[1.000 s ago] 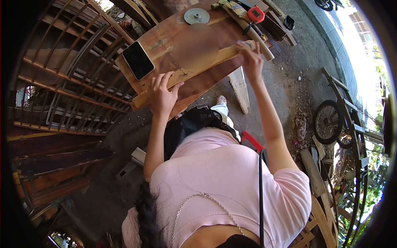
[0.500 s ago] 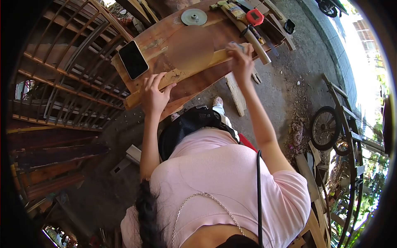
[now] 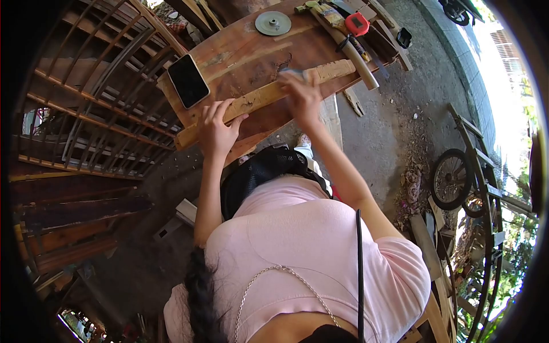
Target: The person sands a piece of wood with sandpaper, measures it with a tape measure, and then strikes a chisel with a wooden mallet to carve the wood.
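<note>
A long, narrow wooden plank point(image 3: 260, 98) lies along the near edge of the wooden table. My left hand point(image 3: 217, 128) grips it near its left end, fingers over the top and thumb on the near side. My right hand point(image 3: 302, 98) is closed on top of the plank around its middle, blurred by motion. A small bluish-grey piece point(image 3: 294, 74) shows at its fingertips; its kind cannot be made out.
A phone point(image 3: 189, 81) lies on the table point(image 3: 237, 66) at left, with a grey metal disc point(image 3: 273, 23) at the back. A red tape measure point(image 3: 357, 24) and a wooden-handled tool point(image 3: 357, 63) are at right. Slatted wooden frames point(image 3: 103, 97) stand left.
My right hand has slid left along the plank, from near its right end to about its middle. My left hand keeps its hold on the plank.
</note>
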Action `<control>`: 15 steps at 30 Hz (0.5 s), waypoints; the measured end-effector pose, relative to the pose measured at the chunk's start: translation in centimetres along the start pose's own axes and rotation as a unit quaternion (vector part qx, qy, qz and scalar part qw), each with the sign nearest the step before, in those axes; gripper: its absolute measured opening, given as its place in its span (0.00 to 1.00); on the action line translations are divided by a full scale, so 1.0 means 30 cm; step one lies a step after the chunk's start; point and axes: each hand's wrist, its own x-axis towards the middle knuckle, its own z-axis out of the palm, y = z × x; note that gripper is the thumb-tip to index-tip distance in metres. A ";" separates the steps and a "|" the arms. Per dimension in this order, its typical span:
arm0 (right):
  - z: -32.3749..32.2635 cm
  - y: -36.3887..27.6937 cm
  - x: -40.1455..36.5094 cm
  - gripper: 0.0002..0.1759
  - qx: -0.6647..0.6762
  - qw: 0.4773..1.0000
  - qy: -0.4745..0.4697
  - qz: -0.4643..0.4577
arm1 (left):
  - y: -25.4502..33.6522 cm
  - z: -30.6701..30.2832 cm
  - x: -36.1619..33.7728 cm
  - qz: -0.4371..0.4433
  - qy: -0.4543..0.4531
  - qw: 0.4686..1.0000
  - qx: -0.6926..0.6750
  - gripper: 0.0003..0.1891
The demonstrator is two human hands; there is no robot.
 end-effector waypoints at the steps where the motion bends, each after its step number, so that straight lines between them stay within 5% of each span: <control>1: 0.028 -0.068 -0.015 0.11 0.030 0.998 -0.051 -0.037 | 0.003 0.000 -0.005 0.000 -0.002 1.000 0.001 0.23; 4: 0.015 -0.119 -0.013 0.09 0.070 0.983 -0.123 -0.117 | -0.004 -0.006 0.005 -0.004 0.000 1.000 -0.012 0.22; 10: -0.120 0.164 0.003 0.13 -0.051 0.998 -0.006 0.019 | 0.005 -0.014 0.003 -0.004 0.000 1.000 -0.009 0.22; 13: -0.020 -0.014 -0.013 0.12 0.011 0.998 -0.033 0.047 | 0.010 -0.005 0.005 -0.004 0.001 1.000 -0.006 0.22; 15: 0.054 -0.145 -0.044 0.13 0.079 0.993 -0.085 -0.039 | -0.006 0.006 -0.005 0.000 0.008 1.000 -0.001 0.22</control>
